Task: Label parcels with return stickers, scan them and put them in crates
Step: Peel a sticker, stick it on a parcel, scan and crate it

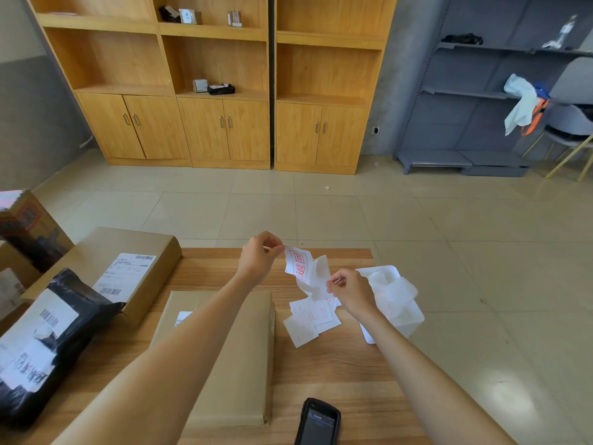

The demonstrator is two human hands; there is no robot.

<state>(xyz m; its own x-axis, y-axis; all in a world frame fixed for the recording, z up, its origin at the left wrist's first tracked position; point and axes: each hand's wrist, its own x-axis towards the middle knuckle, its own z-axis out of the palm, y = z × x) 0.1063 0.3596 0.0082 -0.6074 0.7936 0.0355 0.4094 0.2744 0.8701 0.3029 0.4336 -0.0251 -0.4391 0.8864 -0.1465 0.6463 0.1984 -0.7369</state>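
Note:
My left hand [258, 256] pinches the top corner of a white return sticker [298, 263] printed with red characters. Its backing paper [316, 279] curls away below, pinched by my right hand [351, 292]. Both hands are raised above the wooden table [337, 364]. Under them lies a loose pile of more stickers [313, 317]. A flat brown cardboard parcel [237, 358] lies on the table beneath my left forearm, with a small white label at its left edge. A black handheld scanner [317, 422] lies at the table's near edge.
A larger brown box [128, 268] with a shipping label and a black poly-bag parcel [48, 342] sit at the left, more boxes behind them. A white plastic bin [393, 298] with crumpled backing paper stands at the table's right edge. Wooden cabinets and grey shelving line the far wall.

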